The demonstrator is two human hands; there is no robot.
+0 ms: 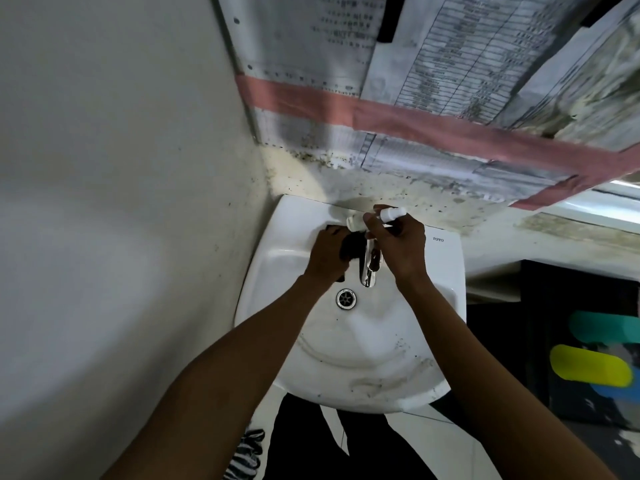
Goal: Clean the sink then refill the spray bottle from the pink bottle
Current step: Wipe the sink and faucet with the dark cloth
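A white sink (433, 327) hangs in the corner, with dark grime along its front and right rim. My right hand (398, 244) grips a small white spray bottle (393, 213) above the back of the basin, lying roughly sideways. My left hand (327, 256) holds a dark cloth (351, 247) against the sink's back ledge, just left of the chrome faucet (369, 268). The drain (346, 298) sits below the faucet. No pink bottle shows in view.
A plain white wall (121, 202) closes the left side. Papers held by pink tape (415, 123) cover the wall behind the sink. A dark board with coloured shapes (588, 358) stands to the right. White floor tiles (433, 445) lie below.
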